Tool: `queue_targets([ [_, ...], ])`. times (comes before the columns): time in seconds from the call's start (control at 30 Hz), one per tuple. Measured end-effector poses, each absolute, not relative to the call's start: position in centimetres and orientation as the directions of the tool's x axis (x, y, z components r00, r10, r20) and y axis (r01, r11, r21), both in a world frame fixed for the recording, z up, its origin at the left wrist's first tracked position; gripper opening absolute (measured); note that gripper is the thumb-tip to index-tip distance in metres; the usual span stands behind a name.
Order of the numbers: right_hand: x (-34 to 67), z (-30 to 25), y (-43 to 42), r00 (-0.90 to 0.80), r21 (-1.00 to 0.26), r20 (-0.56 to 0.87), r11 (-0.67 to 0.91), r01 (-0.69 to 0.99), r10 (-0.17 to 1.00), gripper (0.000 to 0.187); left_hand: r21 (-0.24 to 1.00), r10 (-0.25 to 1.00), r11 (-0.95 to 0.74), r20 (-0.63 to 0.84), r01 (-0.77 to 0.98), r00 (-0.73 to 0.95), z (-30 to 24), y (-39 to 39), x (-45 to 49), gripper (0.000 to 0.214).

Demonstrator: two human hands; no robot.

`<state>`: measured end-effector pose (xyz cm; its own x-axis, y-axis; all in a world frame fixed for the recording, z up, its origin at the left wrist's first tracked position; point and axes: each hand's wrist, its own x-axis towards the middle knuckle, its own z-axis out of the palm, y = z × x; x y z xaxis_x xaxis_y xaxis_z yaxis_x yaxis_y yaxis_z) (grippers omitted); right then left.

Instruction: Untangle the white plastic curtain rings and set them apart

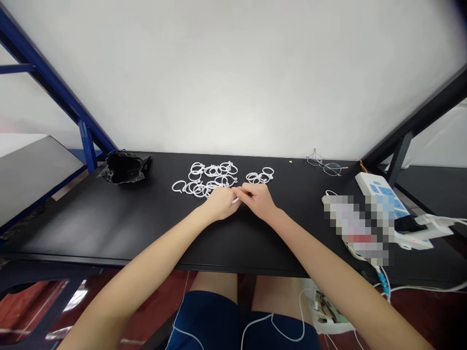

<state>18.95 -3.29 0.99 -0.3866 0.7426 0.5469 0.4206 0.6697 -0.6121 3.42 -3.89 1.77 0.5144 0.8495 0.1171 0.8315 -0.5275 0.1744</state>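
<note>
Black bag [124,166]: crumpled, lying at the far left of the table [91,223], well apart from both hands.
Large pile of rings [206,179]: many thin white plastic rings, loosely overlapping, just beyond the left hand; some appear split open, though they are too small to tell for sure.
Left hand [220,203]: knuckles up, fingers curled in, fingertips pinching one end of the white ring at mid-table.
White ring [235,199]: only a short white sliver shows between the two hands, low over the table, near the front edge of the large pile.
Right hand [260,200]: fingers bent toward the left hand, clasping the other side of the same ring; the fingertips of both hands meet there.
Small group of rings [260,176]: a few rings set apart, just beyond the right hand.
Glasses [326,166]: folded open at the far right.
Power strip [383,194]: white and blue, at the right edge, with cables.
Step in hand: by my reading, one ring is being worked between both hands, midway between the two groups.
What comes next calls for: fine fingertip pressure, since the ring is thin and mostly hidden by the fingers.
</note>
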Motion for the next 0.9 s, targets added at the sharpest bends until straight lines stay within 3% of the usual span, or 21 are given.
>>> queue_targets([
  [0.9,18.75,0.68,-3.29,-0.341,-0.579,0.576,0.665,0.472,0.743,0.051,0.161,0.854,-0.520,0.110,0.839,0.508,1.46,-3.36,2.89,0.027],
])
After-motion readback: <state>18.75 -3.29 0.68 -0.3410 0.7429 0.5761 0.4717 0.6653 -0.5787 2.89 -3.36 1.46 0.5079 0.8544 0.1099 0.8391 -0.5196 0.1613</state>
